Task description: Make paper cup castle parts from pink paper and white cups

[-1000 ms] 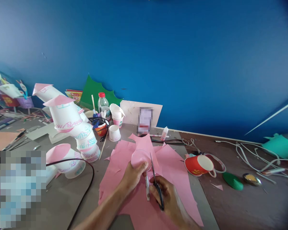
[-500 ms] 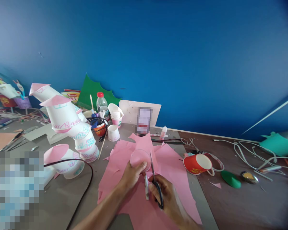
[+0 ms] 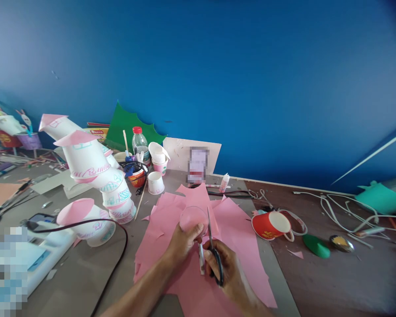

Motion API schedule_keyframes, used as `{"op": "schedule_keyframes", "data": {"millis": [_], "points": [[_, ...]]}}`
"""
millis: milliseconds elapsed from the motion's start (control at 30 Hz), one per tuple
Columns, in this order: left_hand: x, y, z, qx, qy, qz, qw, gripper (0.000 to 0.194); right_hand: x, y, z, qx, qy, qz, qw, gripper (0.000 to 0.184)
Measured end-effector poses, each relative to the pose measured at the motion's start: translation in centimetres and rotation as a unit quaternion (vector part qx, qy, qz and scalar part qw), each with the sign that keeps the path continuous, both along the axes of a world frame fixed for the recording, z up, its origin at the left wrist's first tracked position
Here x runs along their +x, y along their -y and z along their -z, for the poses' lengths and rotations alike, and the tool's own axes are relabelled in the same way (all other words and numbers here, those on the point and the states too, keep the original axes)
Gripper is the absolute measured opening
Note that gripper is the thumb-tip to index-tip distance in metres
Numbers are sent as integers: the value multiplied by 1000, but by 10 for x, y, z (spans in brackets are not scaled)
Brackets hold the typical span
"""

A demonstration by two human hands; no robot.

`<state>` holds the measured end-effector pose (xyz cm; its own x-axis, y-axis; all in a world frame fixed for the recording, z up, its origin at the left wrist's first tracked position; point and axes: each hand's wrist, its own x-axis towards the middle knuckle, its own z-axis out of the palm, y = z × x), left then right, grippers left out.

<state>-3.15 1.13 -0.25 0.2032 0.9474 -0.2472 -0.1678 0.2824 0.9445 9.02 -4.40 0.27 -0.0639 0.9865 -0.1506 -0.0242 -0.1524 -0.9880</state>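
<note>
My left hand point(image 3: 184, 241) pinches a round piece of pink paper point(image 3: 193, 219), its thumb pressed on the lower right of the disc. In my right hand point(image 3: 229, 263) are scissors point(image 3: 219, 267) with black handles, fingers through the loops. Their blades point up and away, close along the right edge of the disc; whether they touch the paper is hard to tell. A slim whitish stick, perhaps a marker point(image 3: 201, 259), is between the hands; whether it is held I cannot tell. Beneath lie large sheets of pink paper point(image 3: 240, 229) with cut edges.
A red paper cup with a handle point(image 3: 271, 225) lies on its side at right, near a green cone point(image 3: 317, 245). Decorated white paper cups point(image 3: 89, 158) are stacked at left. A black cable point(image 3: 121, 253) crosses the table. A small glue bottle point(image 3: 224, 183) stands behind the paper.
Both hands keep nearly the same pose, with the scissors still beside the pink disc. The view has shifted slightly, and more of a white object shows at the lower left.
</note>
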Motion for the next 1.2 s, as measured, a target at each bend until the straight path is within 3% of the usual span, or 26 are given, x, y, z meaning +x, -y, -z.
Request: {"op": "schedule_keyframes", "data": {"millis": [267,467,1000,1200], "points": [[-4,-7,-1,35,26,4,999,38,4,0,0,-4,-1,-2,1000,49],[-8,-9,0,26,24,14,999,38,7,3,6,2,-8,-18,1000,47],[-13,-13,-10,7,52,47,998,32,9,6,3,-13,-5,-35,999,50],[-14,-13,-13,-5,52,26,998,30,8,5,-2,-14,-7,-37,999,51]]}}
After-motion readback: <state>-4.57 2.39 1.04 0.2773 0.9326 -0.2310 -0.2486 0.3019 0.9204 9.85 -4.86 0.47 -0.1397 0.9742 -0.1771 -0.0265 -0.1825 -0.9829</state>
